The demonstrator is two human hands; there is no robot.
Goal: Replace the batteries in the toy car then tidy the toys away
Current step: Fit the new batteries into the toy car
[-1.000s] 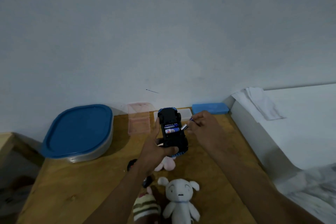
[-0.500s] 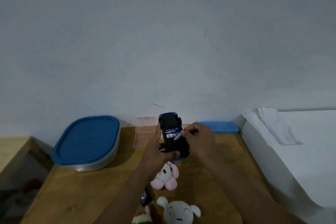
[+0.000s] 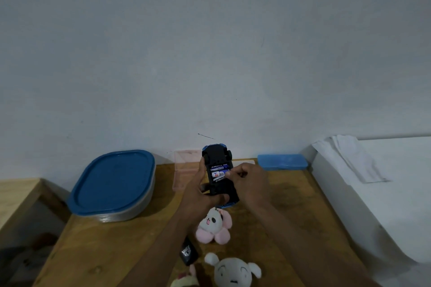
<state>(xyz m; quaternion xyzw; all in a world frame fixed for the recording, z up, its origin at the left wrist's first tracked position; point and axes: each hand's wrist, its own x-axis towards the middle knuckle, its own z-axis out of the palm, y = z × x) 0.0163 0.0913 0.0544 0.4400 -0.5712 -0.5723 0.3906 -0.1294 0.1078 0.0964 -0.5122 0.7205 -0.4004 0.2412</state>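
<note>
My left hand (image 3: 199, 191) grips a blue toy car (image 3: 218, 158) turned belly-up above the wooden table (image 3: 112, 247), its black underside facing me. The battery bay is uncovered and holds blue-and-white batteries (image 3: 218, 173) lying side by side. My right hand (image 3: 248, 182) reaches in from the right, fingertips pinching the right end of a battery in the bay. A small black piece (image 3: 188, 253) lies on the table under my left forearm.
A grey tub with a blue lid (image 3: 114, 184) stands at the left. A pink clear box (image 3: 184, 170) and a blue flat case (image 3: 282, 161) sit by the wall. Plush toys lie near me: pink-white (image 3: 215, 226), white (image 3: 233, 272), striped (image 3: 184, 281). White bedding (image 3: 377, 182) borders the right.
My right hand brought a battery from beside the car into the bay. The view tilted up, so the table and toys slid lower in the frame.
</note>
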